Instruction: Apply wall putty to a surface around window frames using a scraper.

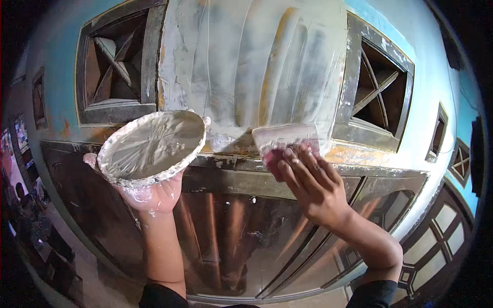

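My left hand (154,196) supports a round, crusted bowl (109,172) from beneath, its fingers around the rim. Thick grey-white putty (154,143) fills the bowl, which tilts toward me. With my right hand (310,187) I grip a wide putty knife (285,134), fingers spread over its reddish lower part. The blade lies against the bottom of a wall panel (221,56) smeared with pale putty. Grey and ochre streaks show through that coat. Some of the tool is hidden under my fingers.
Dark framed vents with crossed bars flank the panel, a left vent (115,61) and a right vent (377,84). Below runs a worn wooden ledge (231,177) above dark glossy doors (226,231). Blue wall (431,66) continues on the right.
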{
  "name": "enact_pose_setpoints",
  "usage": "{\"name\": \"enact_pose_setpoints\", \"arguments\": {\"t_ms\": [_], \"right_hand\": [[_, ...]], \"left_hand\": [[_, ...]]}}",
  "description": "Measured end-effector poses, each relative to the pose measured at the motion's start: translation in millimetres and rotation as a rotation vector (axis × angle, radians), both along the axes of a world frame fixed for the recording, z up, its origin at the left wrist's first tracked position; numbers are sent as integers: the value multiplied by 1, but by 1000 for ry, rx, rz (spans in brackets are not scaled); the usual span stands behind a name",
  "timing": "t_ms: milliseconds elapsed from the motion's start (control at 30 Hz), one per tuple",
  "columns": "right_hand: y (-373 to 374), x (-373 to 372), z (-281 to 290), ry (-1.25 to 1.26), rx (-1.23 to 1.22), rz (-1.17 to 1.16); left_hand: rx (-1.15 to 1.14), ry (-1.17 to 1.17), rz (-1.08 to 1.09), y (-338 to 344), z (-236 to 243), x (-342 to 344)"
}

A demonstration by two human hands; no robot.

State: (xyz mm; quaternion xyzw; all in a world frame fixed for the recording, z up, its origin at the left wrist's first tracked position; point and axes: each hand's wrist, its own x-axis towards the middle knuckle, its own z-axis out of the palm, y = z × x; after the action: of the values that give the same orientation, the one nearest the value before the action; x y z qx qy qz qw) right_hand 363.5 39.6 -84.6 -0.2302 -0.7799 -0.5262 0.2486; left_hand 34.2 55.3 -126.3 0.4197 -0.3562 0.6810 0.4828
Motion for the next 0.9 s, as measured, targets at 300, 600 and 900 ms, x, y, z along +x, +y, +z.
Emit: {"name": "enact_pose_setpoints", "arguments": {"t_ms": [300,600,900], "right_hand": [[39,4,147,219,449,159],[69,-14,111,208,327,-28],[30,-7,13,96,9,-95]], "left_hand": [[-76,16,70,-11,13,13],[-50,86,95,-6,14,6],[-195,41,176,7,3,7]]}}
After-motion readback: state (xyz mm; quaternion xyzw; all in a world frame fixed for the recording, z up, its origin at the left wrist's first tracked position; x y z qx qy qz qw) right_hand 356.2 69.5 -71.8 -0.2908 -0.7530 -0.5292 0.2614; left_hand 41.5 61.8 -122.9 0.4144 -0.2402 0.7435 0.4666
